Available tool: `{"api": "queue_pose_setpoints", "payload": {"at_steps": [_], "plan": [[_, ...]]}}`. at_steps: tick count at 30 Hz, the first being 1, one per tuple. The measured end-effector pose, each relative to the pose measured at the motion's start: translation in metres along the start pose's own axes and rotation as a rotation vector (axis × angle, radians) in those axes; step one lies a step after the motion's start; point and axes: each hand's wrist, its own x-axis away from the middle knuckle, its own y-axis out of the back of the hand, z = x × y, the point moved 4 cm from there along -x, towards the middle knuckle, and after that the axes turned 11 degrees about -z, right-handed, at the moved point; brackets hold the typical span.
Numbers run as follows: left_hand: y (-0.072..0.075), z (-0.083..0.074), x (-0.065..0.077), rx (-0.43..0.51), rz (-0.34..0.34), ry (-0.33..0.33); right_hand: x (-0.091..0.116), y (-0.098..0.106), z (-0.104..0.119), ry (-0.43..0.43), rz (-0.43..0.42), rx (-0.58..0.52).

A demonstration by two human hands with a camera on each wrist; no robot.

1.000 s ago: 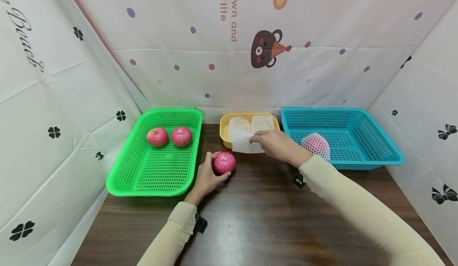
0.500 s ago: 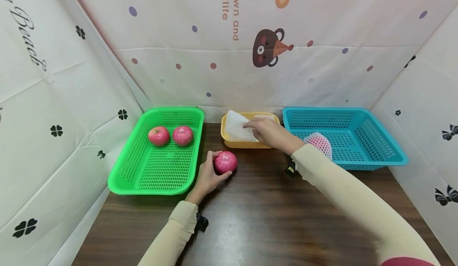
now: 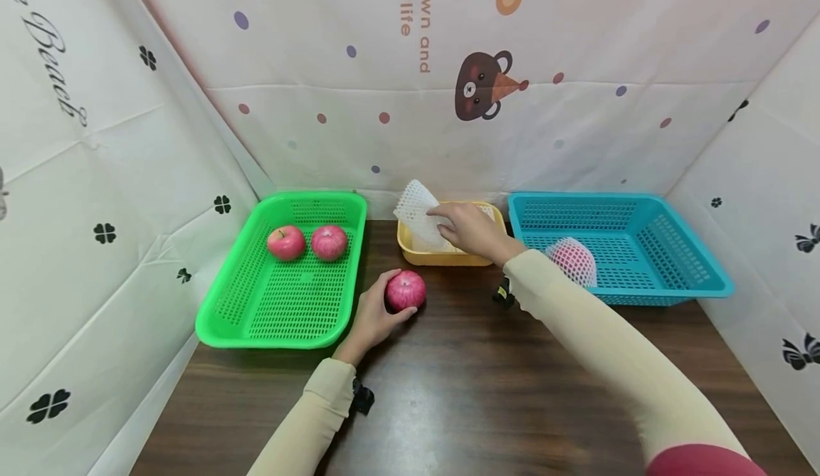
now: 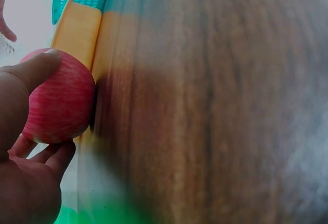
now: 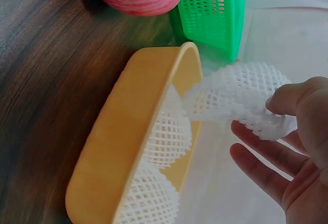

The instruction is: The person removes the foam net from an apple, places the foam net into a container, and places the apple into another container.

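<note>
On the dark wooden table a red apple (image 3: pixel 406 290) sits between the green basket and the yellow bin. My left hand (image 3: pixel 374 314) holds it from the left, thumb on one side and fingers on the other, as the left wrist view shows too. Above the yellow bin (image 3: pixel 451 258), my right hand (image 3: pixel 472 228) pinches a white foam net sleeve (image 5: pixel 241 98) between thumb and fingers. The sleeve hangs tilted over the bin's left end. More white foam nets (image 5: pixel 166 137) lie inside the bin, partly hidden by the right hand in the head view.
A green basket (image 3: pixel 218 319) on the left holds two apples (image 3: pixel 286 243). In the blue basket (image 3: pixel 666 248) on the right lies an apple in a foam net (image 3: pixel 573 261), partly covered by the right sleeve. Printed white cloth (image 3: pixel 307 56) walls the table's back and sides.
My right hand has lifted the foam net up and leftward from the front of the yellow bin, tilting it. The left hand stays on the apple.
</note>
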Motion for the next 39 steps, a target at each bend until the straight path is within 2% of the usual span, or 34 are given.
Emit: {"api": "queue_pose_setpoints", "payload": {"at_steps": [9,16,23,33,39], "plan": [[0.0,0.0,-0.001,-0.007,0.008,-0.001,-0.004,-0.018,-0.013,-0.153,-0.109,-0.1],[0.0,0.0,-0.003,-0.019,0.016,0.015,-0.004,-0.033,-0.016,-0.234,-0.143,-0.135],[0.0,-0.001,-0.001,-0.014,-0.031,-0.044,0.0,-0.052,-0.023,-0.3,-0.172,-0.167],[0.0,-0.003,-0.001,-0.02,-0.024,-0.054,0.002,-0.066,-0.028,-0.366,-0.105,-0.15],[0.0,-0.001,-0.001,-0.018,-0.012,-0.048,0.004,-0.069,-0.03,-0.39,-0.052,-0.07]]}}
